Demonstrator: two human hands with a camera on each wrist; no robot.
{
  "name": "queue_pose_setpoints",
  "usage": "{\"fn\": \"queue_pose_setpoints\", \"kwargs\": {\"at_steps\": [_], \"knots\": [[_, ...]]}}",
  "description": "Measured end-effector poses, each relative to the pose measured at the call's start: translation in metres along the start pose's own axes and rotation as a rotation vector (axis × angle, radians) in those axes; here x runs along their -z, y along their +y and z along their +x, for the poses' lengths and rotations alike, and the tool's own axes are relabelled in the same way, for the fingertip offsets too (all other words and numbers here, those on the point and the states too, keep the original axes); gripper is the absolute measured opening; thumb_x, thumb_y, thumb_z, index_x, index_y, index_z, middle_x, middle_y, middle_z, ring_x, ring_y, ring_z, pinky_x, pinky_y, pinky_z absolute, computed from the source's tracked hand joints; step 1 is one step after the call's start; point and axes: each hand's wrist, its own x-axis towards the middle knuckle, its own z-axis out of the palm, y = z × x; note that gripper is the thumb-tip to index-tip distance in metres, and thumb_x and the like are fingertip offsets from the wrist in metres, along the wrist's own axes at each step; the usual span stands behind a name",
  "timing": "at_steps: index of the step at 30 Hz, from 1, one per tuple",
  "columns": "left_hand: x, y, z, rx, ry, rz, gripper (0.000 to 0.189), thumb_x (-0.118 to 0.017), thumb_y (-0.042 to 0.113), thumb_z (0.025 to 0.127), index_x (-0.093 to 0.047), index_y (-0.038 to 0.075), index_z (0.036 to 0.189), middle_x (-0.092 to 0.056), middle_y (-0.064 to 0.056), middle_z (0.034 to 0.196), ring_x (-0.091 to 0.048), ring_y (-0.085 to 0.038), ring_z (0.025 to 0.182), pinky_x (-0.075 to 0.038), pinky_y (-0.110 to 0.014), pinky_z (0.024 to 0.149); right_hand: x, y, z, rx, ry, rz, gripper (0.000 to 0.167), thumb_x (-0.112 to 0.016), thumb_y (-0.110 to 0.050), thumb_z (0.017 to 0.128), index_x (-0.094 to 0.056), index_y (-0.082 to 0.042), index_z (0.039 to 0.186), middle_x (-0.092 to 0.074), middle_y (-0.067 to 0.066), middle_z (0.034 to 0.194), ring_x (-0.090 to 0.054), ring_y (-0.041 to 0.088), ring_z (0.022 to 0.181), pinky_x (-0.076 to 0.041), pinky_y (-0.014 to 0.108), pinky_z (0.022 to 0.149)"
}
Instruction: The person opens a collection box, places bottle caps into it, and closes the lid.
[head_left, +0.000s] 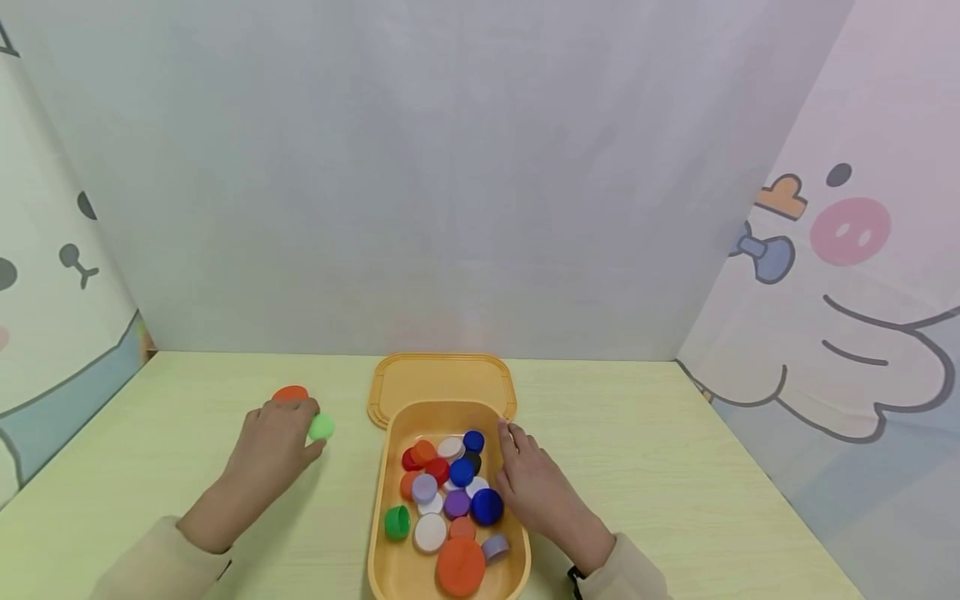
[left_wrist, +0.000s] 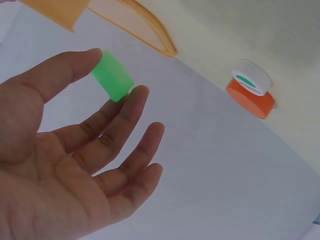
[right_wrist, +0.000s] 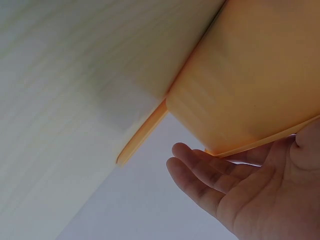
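Observation:
My left hand (head_left: 272, 442) is above the table to the left of a yellow-orange plastic box (head_left: 379, 508). It pinches a bright green bottle cap (left_wrist: 112, 76) between thumb and fingertips; the other fingers are loosely bent. Beyond this hand an orange cap (head_left: 290, 392) lies on the table, and the left wrist view shows a white cap (left_wrist: 251, 76) against it. My right hand (head_left: 538, 487) rests at the box's right rim, fingers loosely extended along it. Inside the box lie several loose caps, among them a large orange cap (head_left: 461, 567), a dark blue cap (head_left: 487, 507) and a green cap (head_left: 397, 522).
A flat yellow-orange lid (head_left: 442, 377) lies behind the box, close against its far end. The pale wooden table (head_left: 615, 433) extends to both sides. A grey cloth backdrop (head_left: 420, 208) rises at the back edge, with printed cartoon panels left and right.

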Motion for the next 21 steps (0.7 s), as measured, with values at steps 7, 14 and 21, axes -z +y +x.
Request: {"fn": "queue_pose_setpoints", "kwargs": {"at_steps": [7,14,21], "knots": [[0.01,0.035,-0.001,-0.06,-0.007,0.0,0.035,-0.08,0.018,0.064,-0.059,0.005,0.088,-0.056,-0.003,0.071,-0.052,-0.025,0.069,-0.043,-0.041,0.067,0.001,0.0,0.0,-0.005,-0.001,0.007,0.055,-0.042,-0.019,0.091,-0.03,0.004,0.139,-0.04,0.022,0.137,-0.044,0.033,0.123,-0.041,0.047,0.097],[0.014,0.064,-0.006,-0.084,-0.074,-0.005,0.041,-0.079,0.026,0.066,-0.061,0.007,0.098,-0.063,-0.007,0.088,-0.055,-0.027,0.088,-0.043,-0.046,0.084,0.001,0.0,0.0,-0.005,0.004,0.012,0.054,-0.043,-0.019,0.091,-0.031,0.004,0.139,-0.04,0.022,0.136,-0.044,0.033,0.122,-0.041,0.047,0.097],[0.013,0.086,-0.012,-0.144,-0.189,-0.079,0.041,-0.078,0.028,0.069,-0.062,0.007,0.1,-0.064,-0.005,0.095,-0.054,-0.027,0.096,-0.041,-0.047,0.091,0.0,0.0,-0.001,-0.012,0.004,0.007,0.054,-0.043,-0.02,0.091,-0.031,0.003,0.139,-0.04,0.021,0.137,-0.045,0.032,0.122,-0.041,0.047,0.097]]}}
